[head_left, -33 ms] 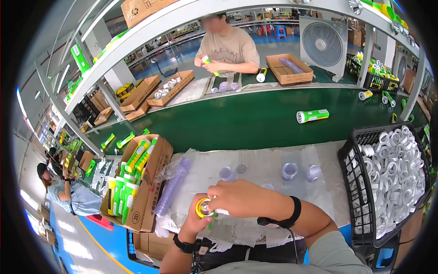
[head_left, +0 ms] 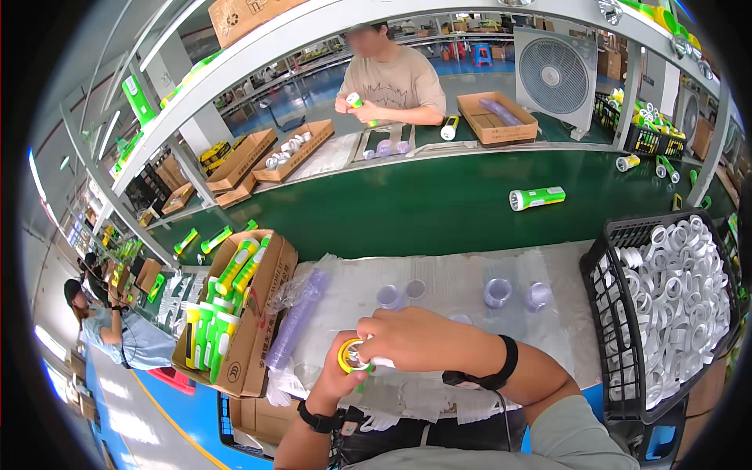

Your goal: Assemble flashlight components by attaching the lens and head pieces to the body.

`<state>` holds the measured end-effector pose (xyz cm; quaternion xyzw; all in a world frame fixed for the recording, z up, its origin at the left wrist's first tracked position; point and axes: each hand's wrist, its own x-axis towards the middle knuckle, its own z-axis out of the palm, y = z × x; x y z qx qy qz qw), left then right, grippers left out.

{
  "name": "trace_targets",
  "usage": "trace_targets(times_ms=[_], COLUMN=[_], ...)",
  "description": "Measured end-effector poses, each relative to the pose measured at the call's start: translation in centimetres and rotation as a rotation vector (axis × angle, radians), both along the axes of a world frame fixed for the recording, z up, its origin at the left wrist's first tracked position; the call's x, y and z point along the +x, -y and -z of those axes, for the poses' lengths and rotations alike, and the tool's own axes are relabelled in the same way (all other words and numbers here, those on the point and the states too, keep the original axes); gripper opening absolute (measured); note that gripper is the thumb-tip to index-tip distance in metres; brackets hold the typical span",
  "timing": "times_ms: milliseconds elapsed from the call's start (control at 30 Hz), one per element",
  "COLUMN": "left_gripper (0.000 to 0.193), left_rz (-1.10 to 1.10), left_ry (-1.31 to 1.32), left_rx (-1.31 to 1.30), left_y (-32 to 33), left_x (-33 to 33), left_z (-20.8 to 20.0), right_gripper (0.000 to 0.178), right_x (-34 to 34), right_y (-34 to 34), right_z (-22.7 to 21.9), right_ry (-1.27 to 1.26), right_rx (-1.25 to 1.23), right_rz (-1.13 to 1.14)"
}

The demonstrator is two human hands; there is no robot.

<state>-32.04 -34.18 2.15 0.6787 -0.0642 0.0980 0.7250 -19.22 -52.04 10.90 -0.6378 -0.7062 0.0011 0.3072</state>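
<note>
My left hand (head_left: pixel 335 372) is wrapped round a flashlight held upright at the near edge of the bench. Its yellow-rimmed open head (head_left: pixel 349 356) faces up, and a bit of green body shows below. My right hand (head_left: pixel 403 338) reaches across from the right, its fingers closed at the rim of that head. Something white peeks out under the right fingers; what they pinch is hidden. Just beyond the hands, several short clear purple-tinted plastic sleeves (head_left: pixel 497 293) stand on the bench covering. Left of them lies a long purple plastic roll (head_left: pixel 299 319).
A cardboard box (head_left: pixel 270 313) of green and yellow flashlights stands at left. At right is a black crate (head_left: pixel 613 333) heaped with white rings (head_left: pixel 677 305). Beyond the bench, a green belt (head_left: pixel 407 215) carries a flashlight (head_left: pixel 537 199). A co-worker (head_left: pixel 395 82) sits across it.
</note>
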Motion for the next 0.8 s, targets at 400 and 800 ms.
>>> trace_targets(times_ms=[400,800], left_gripper=[0.069,0.07], left_rz=[0.393,0.689], left_ry=[-0.331,-0.577], left_rx=[0.007,-0.193], left_y=[-1.0,-1.5], left_x=[-1.4,-4.2], left_z=[-4.3,-4.8], right_gripper=[0.015,0.016], right_x=[-0.4,-4.6], right_y=[0.1,0.8], right_z=[-0.7,-1.9], right_ry=[-0.113,0.096], right_rx=[-0.087,0.058], right_rz=[-0.136,-0.28])
